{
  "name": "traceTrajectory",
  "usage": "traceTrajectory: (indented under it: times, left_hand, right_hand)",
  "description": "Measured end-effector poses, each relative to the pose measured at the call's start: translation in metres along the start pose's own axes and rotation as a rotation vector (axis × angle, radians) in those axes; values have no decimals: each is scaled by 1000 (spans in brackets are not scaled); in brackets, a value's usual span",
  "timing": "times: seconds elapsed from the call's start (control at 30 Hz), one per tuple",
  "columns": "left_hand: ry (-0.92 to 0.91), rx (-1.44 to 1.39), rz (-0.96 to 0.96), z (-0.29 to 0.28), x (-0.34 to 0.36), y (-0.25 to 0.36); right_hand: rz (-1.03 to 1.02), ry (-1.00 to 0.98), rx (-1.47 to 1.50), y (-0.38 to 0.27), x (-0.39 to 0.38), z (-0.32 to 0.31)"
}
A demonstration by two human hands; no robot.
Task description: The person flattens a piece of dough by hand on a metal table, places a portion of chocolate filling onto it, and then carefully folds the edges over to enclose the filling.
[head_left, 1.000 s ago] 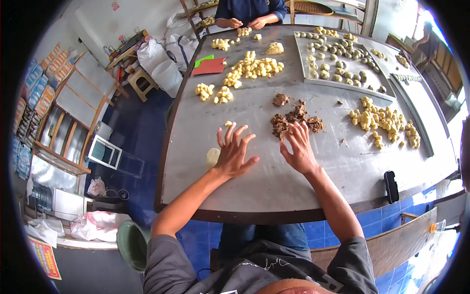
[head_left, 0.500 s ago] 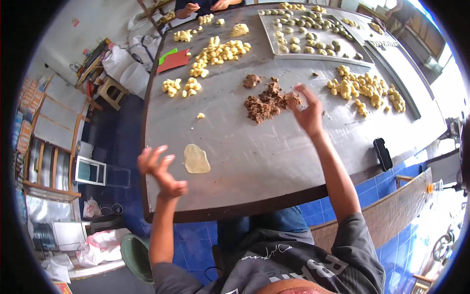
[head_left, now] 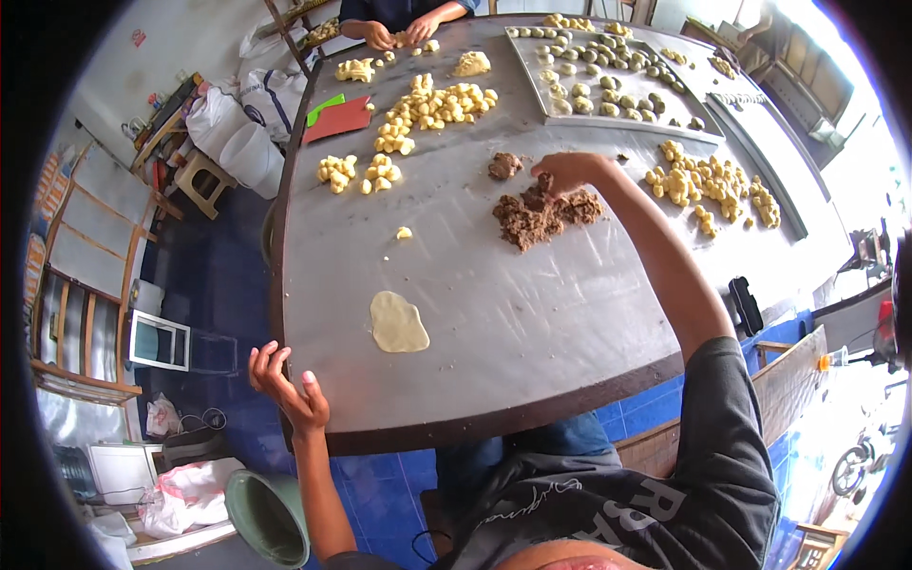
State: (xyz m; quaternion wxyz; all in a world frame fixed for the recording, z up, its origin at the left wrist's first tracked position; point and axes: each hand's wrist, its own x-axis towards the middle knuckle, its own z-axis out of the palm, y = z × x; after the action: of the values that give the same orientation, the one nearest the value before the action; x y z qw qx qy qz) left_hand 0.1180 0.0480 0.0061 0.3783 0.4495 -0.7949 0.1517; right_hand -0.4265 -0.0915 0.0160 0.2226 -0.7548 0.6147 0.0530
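Head view: right hand pinches brown filling at centre; left hand hangs open, empty, lower left; white sacks sit upper left.

Pale yellow dough disc, brown filling, grey metal table.

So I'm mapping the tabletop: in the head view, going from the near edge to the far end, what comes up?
left hand → flattened dough disc → brown filling pile with right hand on it → yellow dough pieces → another person's hands.
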Motion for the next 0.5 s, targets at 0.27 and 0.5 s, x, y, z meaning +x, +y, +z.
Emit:
traceTrajectory:
  times: [0.27, 0.5]
  left_hand:
    - [-7, -159, -33, 4, 2, -11]
    - [-51, -152, -32, 3, 3, -9]
  right_hand:
    - [-45, -35, -122, 6, 10, -8]
    - [-11, -101, -89, -4, 17, -16]
